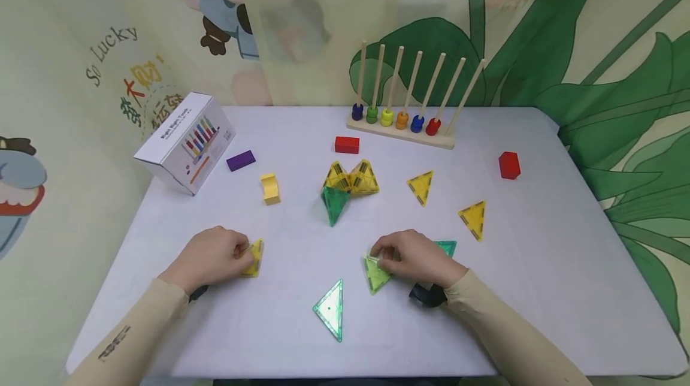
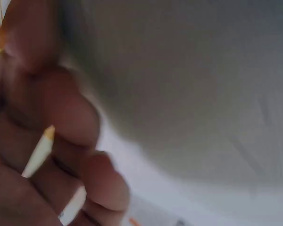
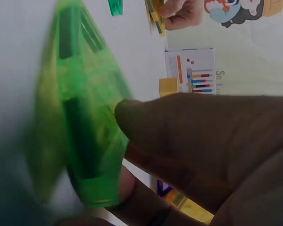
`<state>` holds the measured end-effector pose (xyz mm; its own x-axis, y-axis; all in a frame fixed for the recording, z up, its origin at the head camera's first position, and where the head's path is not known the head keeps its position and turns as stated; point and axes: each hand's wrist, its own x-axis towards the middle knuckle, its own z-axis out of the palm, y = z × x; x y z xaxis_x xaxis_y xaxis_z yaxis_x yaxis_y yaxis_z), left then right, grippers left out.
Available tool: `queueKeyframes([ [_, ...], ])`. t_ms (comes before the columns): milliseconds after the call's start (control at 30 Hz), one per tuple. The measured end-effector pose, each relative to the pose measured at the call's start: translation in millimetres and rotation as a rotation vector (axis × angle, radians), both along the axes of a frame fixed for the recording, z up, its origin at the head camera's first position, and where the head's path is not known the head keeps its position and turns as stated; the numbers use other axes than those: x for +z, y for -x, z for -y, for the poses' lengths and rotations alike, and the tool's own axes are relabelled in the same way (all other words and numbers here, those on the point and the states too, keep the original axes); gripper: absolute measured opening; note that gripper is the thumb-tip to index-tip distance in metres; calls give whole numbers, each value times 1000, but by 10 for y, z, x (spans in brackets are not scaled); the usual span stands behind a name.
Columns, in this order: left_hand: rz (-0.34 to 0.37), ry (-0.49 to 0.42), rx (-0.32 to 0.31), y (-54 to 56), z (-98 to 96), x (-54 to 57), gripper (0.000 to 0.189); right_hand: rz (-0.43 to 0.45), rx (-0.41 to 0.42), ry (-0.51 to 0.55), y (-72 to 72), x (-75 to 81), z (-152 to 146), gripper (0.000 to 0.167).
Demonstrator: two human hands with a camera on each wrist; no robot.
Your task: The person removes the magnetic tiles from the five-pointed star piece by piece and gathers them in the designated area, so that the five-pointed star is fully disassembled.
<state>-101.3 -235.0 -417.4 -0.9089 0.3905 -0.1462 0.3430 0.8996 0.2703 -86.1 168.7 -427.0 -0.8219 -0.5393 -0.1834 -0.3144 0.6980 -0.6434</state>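
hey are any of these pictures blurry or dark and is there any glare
Head view: bright and mostly sharp, with whitish glare on the mint-edged triangle; left wrist view: dim, the left fingers blurred; right wrist view: the green triangle smeared, the right fingers shadowed against a brighter background.

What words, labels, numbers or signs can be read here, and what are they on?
"So Lucky": on the wall covering.
"發大财": below that, on the same covering; more characters underneath are partly hidden and unclear.
"Right Right Touch", as it seems: on the white box; its smaller print is too tiny to read.
Dark print on the left sleeve: cannot be made out.
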Motion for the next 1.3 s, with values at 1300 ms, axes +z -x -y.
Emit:
queueKeyframes([
  [1300,57,-209,-229,1220,-1279,169,20,-299,-278,-135,554,106,869,61],
])
